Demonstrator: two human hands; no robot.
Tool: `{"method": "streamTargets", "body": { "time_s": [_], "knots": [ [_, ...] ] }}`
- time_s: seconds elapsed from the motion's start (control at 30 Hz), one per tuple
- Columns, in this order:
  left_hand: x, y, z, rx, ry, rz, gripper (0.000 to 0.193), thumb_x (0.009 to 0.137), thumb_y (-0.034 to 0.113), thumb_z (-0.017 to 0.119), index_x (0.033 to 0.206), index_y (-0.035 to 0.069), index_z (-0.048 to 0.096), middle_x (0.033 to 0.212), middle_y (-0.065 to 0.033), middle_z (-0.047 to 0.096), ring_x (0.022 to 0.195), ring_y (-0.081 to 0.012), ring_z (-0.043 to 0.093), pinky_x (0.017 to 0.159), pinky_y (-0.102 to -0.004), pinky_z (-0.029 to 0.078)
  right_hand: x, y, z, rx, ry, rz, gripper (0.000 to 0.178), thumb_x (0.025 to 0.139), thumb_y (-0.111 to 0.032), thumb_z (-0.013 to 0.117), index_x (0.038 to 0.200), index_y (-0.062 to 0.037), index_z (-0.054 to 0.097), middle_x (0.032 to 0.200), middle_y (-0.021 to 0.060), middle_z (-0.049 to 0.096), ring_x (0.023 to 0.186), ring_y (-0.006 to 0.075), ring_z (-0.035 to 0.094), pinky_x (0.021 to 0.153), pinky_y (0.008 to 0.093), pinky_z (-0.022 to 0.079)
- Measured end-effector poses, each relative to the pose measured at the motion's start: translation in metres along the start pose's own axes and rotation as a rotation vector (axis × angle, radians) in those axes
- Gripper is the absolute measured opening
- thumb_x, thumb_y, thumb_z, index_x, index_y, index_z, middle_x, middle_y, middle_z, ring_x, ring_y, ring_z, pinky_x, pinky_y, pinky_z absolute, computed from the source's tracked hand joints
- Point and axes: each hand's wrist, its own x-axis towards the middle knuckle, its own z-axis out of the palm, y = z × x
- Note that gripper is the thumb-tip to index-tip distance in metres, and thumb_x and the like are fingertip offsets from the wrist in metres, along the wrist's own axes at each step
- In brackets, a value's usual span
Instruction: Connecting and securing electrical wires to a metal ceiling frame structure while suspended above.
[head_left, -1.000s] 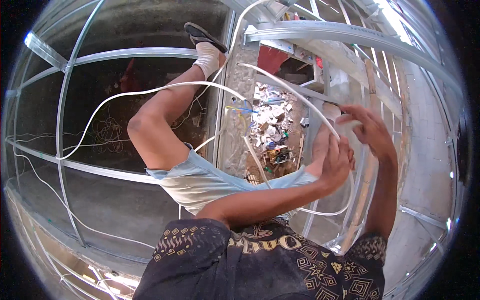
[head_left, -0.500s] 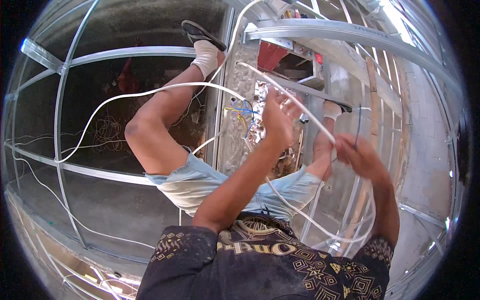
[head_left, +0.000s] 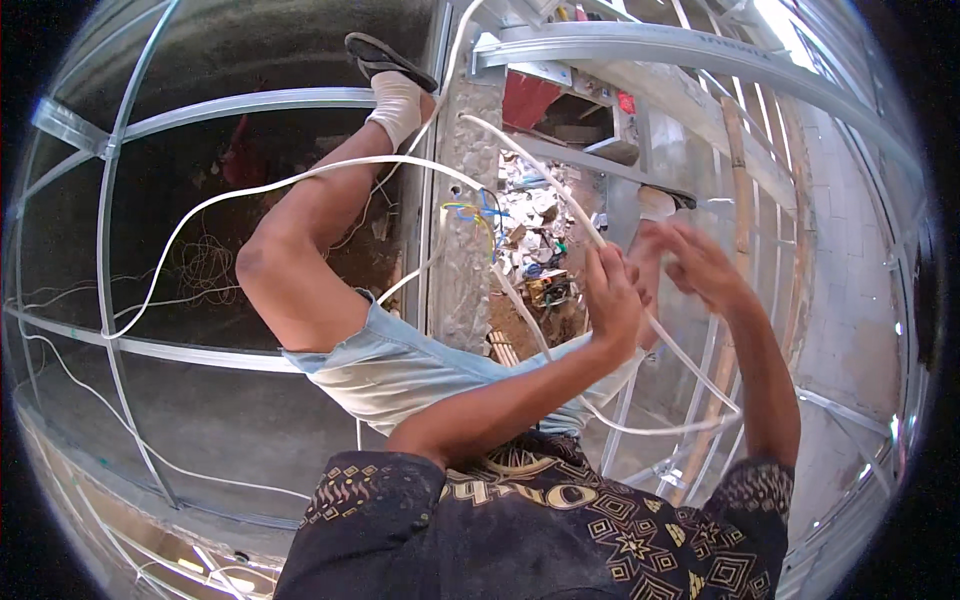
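A white cable (head_left: 540,170) rises from the top of the concrete beam (head_left: 462,310) and slants down to the right. My left hand (head_left: 613,300) is closed around it in front of my right knee. Past that hand, the cable runs on to the right and loops back toward the beam. My right hand (head_left: 705,268) is raised just right of my left hand, off the cable; its bent fingers are smeared by motion, so I cannot tell what they hold, if anything. Left of my hands, thin blue and yellow wires (head_left: 487,212) stick out by the beam.
My legs straddle the beam. Metal framing (head_left: 240,104) crosses the left side, with a long metal channel (head_left: 640,45) at upper right. Rubble and scraps (head_left: 535,215) lie below. Another white cable (head_left: 200,205) curves over my left leg. A bamboo pole (head_left: 745,190) stands at right.
My left hand has moved right and down, from beside the cable to a grip around it. My right hand has let go of the cable and risen. The thin dark strip beside it no longer shows.
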Motion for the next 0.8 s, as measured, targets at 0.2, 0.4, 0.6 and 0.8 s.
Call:
{"method": "streamTargets", "body": {
  "time_s": [0.2,0.4,0.6,0.8],
  "knots": [
    [-0.041,-0.029,-0.024,0.398,-0.148,0.08,0.03,0.103,0.041,0.034,0.102,0.012,0.039,0.069,-0.0004,0.04,0.058,-0.0123,0.041,0.052,-0.0298,0.038,0.101,-0.024,0.086,-0.083,-0.232,-0.2,0.037,0.099,-0.042,0.046,0.106,-0.009,0.061,0.069,-0.0022,0.061,0.052,0.0042,0.04,0.045,0.0218,0.031],
    [-0.025,-0.018,-0.05,0.289,-0.283,0.004,0.034,0.105,0.032,0.029,0.108,0.005,0.05,0.093,-0.0102,0.059,0.086,-0.0196,0.062,0.084,-0.0346,0.051,0.091,-0.004,0.066,-0.423,-0.025,-0.411,0.042,0.1,-0.043,0.043,0.078,-0.0083,0.052,0.06,-0.0053,0.041,0.052,0.0053,0.036,0.046,0.0238,0.029],
    [0.065,0.065,-0.044,0.048,-0.078,0.116,0.033,0.101,0.034,0.04,0.113,0.006,0.051,0.088,-0.0071,0.062,0.076,-0.0157,0.061,0.075,-0.0309,0.049,0.029,0.02,0.07,-0.193,-0.045,-0.272,0.042,0.102,-0.04,0.042,0.074,-0.0089,0.05,0.061,-0.0068,0.036,0.056,0.0042,0.033,0.047,0.0247,0.026],
    [0.082,0.105,-0.073,0.544,-0.175,0.075,0.034,0.099,0.032,0.045,0.107,0.001,0.056,0.092,-0.0084,0.061,0.079,-0.0181,0.061,0.074,-0.0336,0.051,0.02,0.01,0.08,-0.076,-0.068,-0.219,0.039,0.102,-0.037,0.042,0.076,-0.009,0.049,0.063,-0.0065,0.036,0.056,0.0051,0.033,0.048,0.0241,0.026]
  ]
}}
